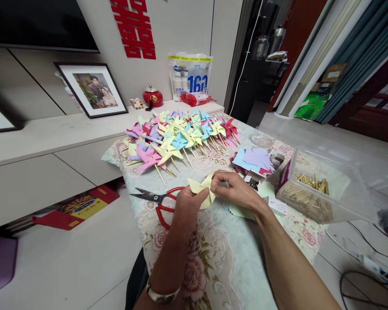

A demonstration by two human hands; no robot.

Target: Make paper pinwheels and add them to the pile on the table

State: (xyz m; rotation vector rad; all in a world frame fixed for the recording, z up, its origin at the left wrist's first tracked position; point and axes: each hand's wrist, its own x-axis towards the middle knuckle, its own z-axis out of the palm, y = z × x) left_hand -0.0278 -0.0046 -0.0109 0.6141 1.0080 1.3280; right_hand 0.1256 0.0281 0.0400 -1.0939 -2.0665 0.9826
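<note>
Your left hand (189, 202) and your right hand (234, 187) meet over the near middle of the surface (220, 258), a table under a pale floral cloth, and between them sits the pale yellow folded paper piece (203, 189). Both hands are closed in a pinch on it: the left thumb and fingers grip its lower left part, the right fingertips press down on its upper right folds. The paper lies directly between the hands, lifted slightly off the cloth as far as you can tell, with neither hand clearly nearer; both touch it.

Its longer stretch runs roughly left to right across your view. One sharp corner points out to the left, toward the red-handled steel scissors (158, 202); a second pointed flap hangs down and to the right, under the right fingers.

The scissors lie on the cloth just beside your left hand, blades aimed left, handles partly hidden behind the wrist. Farther away across the surface spreads the heap of finished multicoloured paper pinwheels on wooden sticks (181, 137), sticks pointing back toward you. To the right of your right hand sit the stack of blue, purple and red cut paper squares (254, 159) and, beyond it, the clear plastic box of short wooden sticks (310, 193).
</note>
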